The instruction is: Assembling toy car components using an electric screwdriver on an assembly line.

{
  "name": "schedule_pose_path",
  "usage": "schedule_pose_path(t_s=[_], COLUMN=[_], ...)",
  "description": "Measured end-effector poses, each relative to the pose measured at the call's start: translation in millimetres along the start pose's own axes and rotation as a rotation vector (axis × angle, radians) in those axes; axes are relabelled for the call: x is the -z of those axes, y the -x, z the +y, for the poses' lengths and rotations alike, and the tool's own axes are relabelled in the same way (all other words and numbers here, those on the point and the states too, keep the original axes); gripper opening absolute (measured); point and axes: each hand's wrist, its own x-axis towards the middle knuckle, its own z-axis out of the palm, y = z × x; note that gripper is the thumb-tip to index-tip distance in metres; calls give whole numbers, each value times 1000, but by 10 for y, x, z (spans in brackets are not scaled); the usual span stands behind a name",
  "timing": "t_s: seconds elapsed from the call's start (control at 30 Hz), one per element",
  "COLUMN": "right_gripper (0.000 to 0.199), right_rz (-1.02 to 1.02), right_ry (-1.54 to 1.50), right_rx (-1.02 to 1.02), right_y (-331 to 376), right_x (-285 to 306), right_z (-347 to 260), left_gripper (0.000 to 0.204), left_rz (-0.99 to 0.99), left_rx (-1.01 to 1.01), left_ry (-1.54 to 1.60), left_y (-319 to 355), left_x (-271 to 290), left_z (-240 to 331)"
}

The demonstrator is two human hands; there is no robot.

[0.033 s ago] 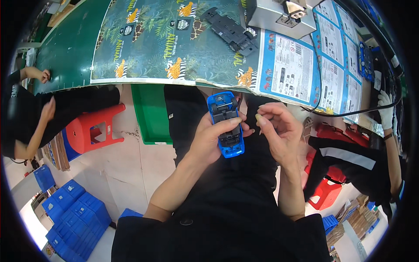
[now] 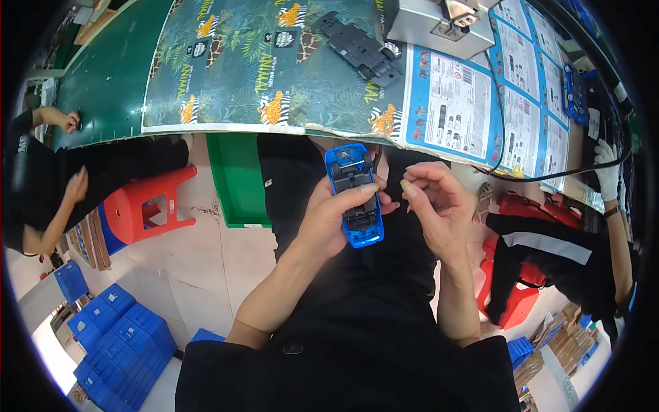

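Observation:
My left hand (image 2: 328, 214) is wrapped round a blue toy car (image 2: 364, 237), thumb across it. The car lies with its black underside up, axle and wheels showing at the far end. Just right of the car, apart from it, my right hand (image 2: 443, 206) is curled with thumb and forefinger drawn together. Whatever they may pinch is too small to make out. A loose black toy car chassis (image 2: 358, 51) rests on the printed sheets covering the workbench (image 2: 230, 86), beyond both hands.
A grey metal device (image 2: 439, 31) stands at the bench's back right, with a black cable (image 2: 503, 117) trailing across. Below the bench edge is a green bin (image 2: 237, 182). Red stools (image 2: 141, 206) and co-workers flank me. Blue crates (image 2: 127, 343) are stacked at lower left.

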Motion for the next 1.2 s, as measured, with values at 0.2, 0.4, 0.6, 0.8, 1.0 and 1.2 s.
schedule_pose_path(t_s=[0.2, 0.4, 0.6, 0.8, 1.0, 1.2], right_gripper=[17, 15, 14, 14, 14, 14], right_rz=[-7, 9, -9, -7, -7, -9], right_ry=[-37, -81, -96, -110, -113, -112], right_rx=[-52, -91, -128, -140, -154, -163], right_y=[115, 166, 189, 191, 196, 202], right_x=[17, 60, 97, 104, 108, 89], right_z=[45, 83, 126, 117, 130, 162], left_gripper=[29, 27, 33, 35, 32, 36], left_rz=[44, 65, 24, -12, 59, 119], left_rx=[-18, 16, 4, 16, -12, -56], left_ry=[21, -10, 68, 92, -39, -91], left_y=[-25, -57, -58, -54, -65, -56], left_x=[-45, -50, -28, -50, -82, -104], left_z=[-18, -32, -64, -39, -68, -82])
